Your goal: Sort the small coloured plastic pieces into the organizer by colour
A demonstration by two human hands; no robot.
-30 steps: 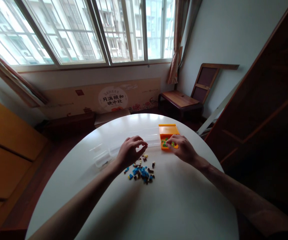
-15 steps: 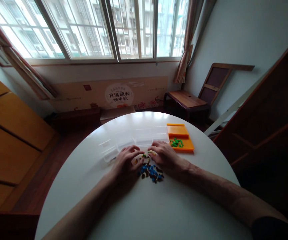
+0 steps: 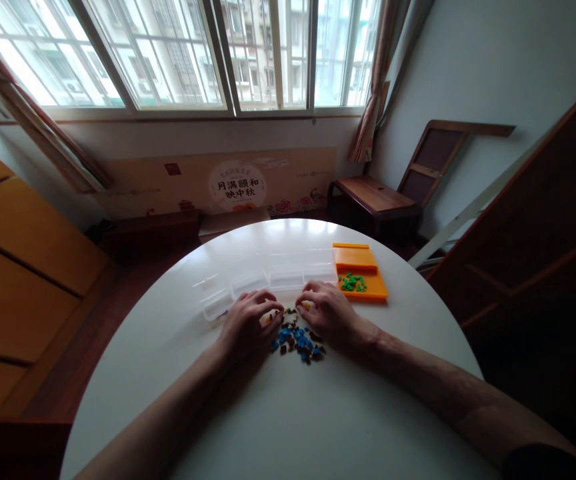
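In the middle of the white table my left hand [image 3: 248, 320] rests with curled fingers, its thumb and index tips close together at the left edge of a pile of small building bricks [image 3: 301, 341]. Blue and dark brown pieces make up most of that pile. Facing it from the other side, my right hand [image 3: 328, 308] is bent in a pinch at the pile's far end. A small yellow piece [image 3: 307, 305] shows between its thumb and index finger, and yellow bits [image 3: 269, 319] show within the curl of the left. What the fingertips hold is too small to tell.
Beyond my hands lies a row of clear plastic compartments [image 3: 251, 279]. An orange tray [image 3: 378, 293] to the right holds several green bricks [image 3: 353, 283]. The round white table [image 3: 288, 413] has a curved edge. A wooden chair [image 3: 375, 195] stands by the wall.
My left index finger has drawn back and bent closer to the thumb. The right hand's fingers have curled in slightly. The view has shifted a little.
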